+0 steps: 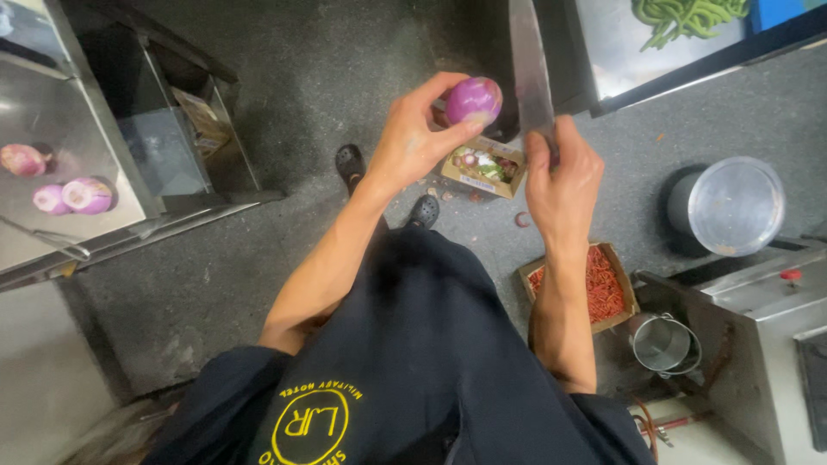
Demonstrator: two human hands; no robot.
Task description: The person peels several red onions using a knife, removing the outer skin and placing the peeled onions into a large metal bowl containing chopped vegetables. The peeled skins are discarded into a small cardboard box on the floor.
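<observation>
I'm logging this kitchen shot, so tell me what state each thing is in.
Left hand: closed on the purple onion, peeled, whole.
Right hand: gripping the knife, blade pointing away.
Box of scraps: open, on the floor.
Box of red chillies: open, filled.
Onions on the counter: peeled.
Lidded pot: covered.

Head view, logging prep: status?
Left hand grips round purple peeled onion. Right hand grips broad steel knife, blade beside onion. Nothing between them.

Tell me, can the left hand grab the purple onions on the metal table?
Probably not right now: the left hand is full with an onion, and the purple onions lie far off on the metal table.
</observation>
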